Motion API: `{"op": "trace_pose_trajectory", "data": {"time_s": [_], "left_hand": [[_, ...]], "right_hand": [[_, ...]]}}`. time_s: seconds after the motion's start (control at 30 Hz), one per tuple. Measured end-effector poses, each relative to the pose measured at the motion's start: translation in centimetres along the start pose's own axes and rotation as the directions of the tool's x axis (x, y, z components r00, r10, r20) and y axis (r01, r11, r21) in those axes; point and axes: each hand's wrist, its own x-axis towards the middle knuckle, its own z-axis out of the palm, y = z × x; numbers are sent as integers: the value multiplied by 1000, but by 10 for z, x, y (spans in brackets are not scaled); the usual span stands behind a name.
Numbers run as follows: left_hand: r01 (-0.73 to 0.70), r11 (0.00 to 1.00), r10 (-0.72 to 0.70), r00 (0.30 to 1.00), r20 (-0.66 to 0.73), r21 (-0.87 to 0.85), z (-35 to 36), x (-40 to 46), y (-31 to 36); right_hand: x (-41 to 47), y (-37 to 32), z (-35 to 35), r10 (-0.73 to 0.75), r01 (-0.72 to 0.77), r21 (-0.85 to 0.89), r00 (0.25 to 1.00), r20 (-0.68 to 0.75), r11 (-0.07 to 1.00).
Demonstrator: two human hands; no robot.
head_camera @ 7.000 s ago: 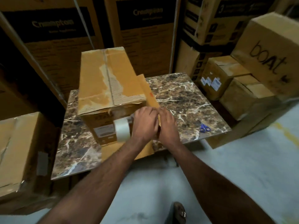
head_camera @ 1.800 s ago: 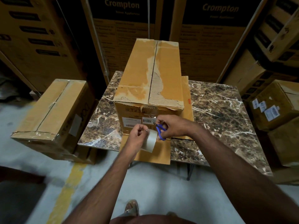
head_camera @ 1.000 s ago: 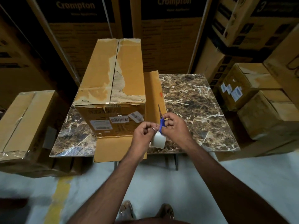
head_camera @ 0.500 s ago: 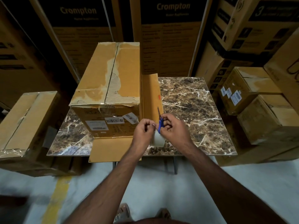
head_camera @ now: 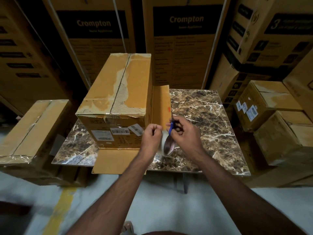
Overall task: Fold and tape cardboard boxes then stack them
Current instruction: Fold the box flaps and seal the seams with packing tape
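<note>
A long, worn cardboard box stands on the marble table, its top flaps closed along a torn seam. Two bottom flaps lie flat, one toward me and one on the right. My left hand is curled, pinching near the roll of tape; the tape end itself is too small to see. My right hand grips small blue-handled scissors just above the roll, blade pointing up. Both hands hover in front of the box's right front corner.
A taped box sits left of the table on other boxes. Smaller labelled boxes are stacked at the right. Tall Crompton cartons wall in the back. A yellow line marks the grey floor near my feet.
My hands with tape and scissors have stayed together at the box's right front corner. The roll has tilted so its hollow core now shows. The view shifted slightly.
</note>
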Motion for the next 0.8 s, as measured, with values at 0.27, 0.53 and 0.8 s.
{"op": "trace_pose_trajectory", "data": {"time_s": [0.27,0.53,0.8], "left_hand": [[-63,989,79,990,119,-134,-15,-2,43],[-247,961,225,960,-165,-127,-92,2,114],[-452,811,514,854,-83,370,-131,52,119]], "right_hand": [[39,-31,2,-72,78,207,997,-32,975],[79,-71,42,-142,161,234,985,-97,959],[93,-95,103,-294,297,-67,954,55,952]]}}
